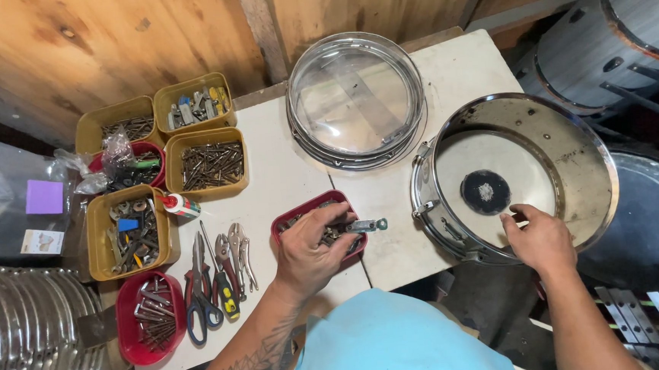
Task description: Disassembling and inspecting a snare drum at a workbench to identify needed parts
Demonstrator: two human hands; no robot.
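My left hand (308, 252) reaches into a red tray (304, 210) of small metal parts and holds a metal drum lug (364, 225) over its right edge. My right hand (540, 238) rests on the near rim of a shiny metal snare drum shell (571, 147), fingers curled over the hoop; I cannot tell if it holds anything small. The shell stands open on the white table (283, 172), with a dark round patch (485, 191) on its lower head.
A stack of chrome hoops with a clear drum head (355, 99) lies at the back. Several yellow and red tubs of screws and bits (206, 164) stand left. Pliers and scissors (213, 280) lie near the front edge. Other drums (625, 30) crowd the right.
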